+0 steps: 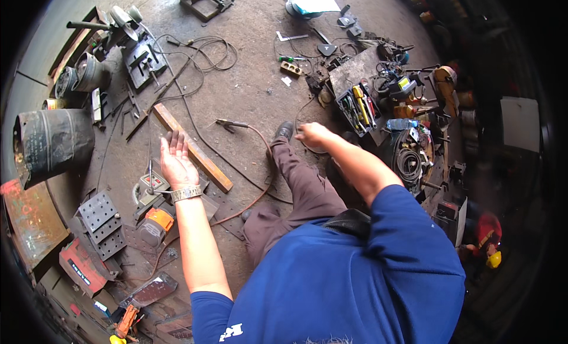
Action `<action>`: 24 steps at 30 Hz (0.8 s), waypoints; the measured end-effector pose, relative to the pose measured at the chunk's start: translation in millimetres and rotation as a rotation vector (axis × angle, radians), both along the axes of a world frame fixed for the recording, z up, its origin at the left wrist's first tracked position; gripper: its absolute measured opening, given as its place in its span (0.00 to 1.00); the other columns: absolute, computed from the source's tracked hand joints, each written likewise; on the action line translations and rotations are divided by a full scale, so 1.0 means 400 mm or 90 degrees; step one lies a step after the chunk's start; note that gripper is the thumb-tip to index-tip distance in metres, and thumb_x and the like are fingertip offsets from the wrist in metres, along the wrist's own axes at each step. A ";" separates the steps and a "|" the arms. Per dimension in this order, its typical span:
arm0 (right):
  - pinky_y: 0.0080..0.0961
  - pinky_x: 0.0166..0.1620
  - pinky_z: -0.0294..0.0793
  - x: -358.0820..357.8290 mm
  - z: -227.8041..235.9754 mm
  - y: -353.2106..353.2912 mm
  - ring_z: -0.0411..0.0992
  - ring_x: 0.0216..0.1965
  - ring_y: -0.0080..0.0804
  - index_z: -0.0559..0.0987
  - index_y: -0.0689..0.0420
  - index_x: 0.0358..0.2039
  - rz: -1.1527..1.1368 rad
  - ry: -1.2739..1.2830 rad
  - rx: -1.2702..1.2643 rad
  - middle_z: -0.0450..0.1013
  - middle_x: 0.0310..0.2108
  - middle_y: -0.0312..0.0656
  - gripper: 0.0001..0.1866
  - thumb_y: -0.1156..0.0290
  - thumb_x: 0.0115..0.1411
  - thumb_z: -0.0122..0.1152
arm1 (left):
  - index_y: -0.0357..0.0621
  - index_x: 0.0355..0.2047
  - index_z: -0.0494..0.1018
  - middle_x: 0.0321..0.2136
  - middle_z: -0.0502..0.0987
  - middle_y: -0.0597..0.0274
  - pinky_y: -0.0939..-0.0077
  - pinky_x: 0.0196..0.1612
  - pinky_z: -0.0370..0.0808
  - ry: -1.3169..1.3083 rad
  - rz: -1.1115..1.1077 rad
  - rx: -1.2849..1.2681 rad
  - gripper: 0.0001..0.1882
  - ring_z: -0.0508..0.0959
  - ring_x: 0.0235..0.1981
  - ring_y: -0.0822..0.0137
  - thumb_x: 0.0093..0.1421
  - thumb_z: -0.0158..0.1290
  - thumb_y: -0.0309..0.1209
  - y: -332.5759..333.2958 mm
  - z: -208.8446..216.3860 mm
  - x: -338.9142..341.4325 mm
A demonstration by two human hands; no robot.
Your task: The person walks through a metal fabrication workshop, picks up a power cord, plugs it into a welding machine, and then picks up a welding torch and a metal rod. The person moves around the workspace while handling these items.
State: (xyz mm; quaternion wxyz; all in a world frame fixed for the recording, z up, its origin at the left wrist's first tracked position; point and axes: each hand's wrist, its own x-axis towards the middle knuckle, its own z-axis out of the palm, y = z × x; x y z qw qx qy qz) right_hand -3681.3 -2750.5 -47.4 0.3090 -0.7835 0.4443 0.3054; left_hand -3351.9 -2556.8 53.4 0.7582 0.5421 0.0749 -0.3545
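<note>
Rust-brown bar (207, 163) lying slantwise on the floor (254, 95), and L hand (178, 160) is out beside it, fingertips overlapping its edge from up here: palm up, fingers nearly straight, nothing in it. Touching? Can't tell, prob. not. R hand (315, 135) is out near the dark boot (285, 129), fingers curled, loose fist; can't tell if it's got anything, b/c the grip side is hidden. Clamp-type holder (231, 124) w/ reddish cable (257, 134) lies on the floor between the two, no hand on it.

Step in hand? Looks like a pause or gesture, no tool visibly at work. Next move, if it's a grab at bar or holder, calls for L palm turned down, lower reach, fingers closing.

Hard to see: orange-and-black tool (158, 222), partly covered by L forearm (200, 243); dark patch (336, 177) under R forearm (361, 166), no idea what; person in red (488, 231), far R, mostly shadow.
</note>
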 end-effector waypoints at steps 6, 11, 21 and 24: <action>0.37 0.51 0.70 -0.365 0.093 -0.189 0.71 0.48 0.47 0.75 0.56 0.48 -0.152 -0.044 -0.061 0.73 0.44 0.53 0.23 0.59 0.54 0.62 | 0.36 0.54 0.61 0.50 0.70 0.52 0.65 0.52 0.67 -0.071 -0.076 0.272 0.24 0.71 0.52 0.58 0.64 0.47 0.40 0.213 -0.150 0.023; 0.35 0.51 0.70 -0.551 0.164 -0.229 0.72 0.48 0.45 0.75 0.57 0.47 -0.282 0.070 -0.002 0.74 0.43 0.52 0.23 0.62 0.51 0.64 | 0.31 0.33 0.74 0.30 0.76 0.59 0.70 0.39 0.69 -0.024 -0.313 0.686 0.13 0.72 0.32 0.67 0.60 0.50 0.33 0.562 -0.263 -0.095; 0.33 0.51 0.70 -0.578 0.274 -0.387 0.73 0.47 0.43 0.76 0.57 0.47 -0.458 0.013 -0.014 0.74 0.43 0.52 0.23 0.64 0.51 0.65 | 0.32 0.41 0.74 0.35 0.78 0.42 0.68 0.45 0.71 -0.347 -0.810 0.776 0.21 0.78 0.40 0.59 0.57 0.53 0.40 -0.043 -0.202 -0.028; 0.31 0.50 0.71 -0.568 0.281 -0.414 0.73 0.47 0.41 0.76 0.57 0.47 -0.532 -0.085 -0.038 0.75 0.43 0.49 0.22 0.65 0.51 0.65 | 0.33 0.45 0.72 0.39 0.78 0.51 0.72 0.44 0.73 -0.300 -0.728 0.675 0.21 0.77 0.38 0.63 0.58 0.55 0.37 -0.303 -0.254 0.212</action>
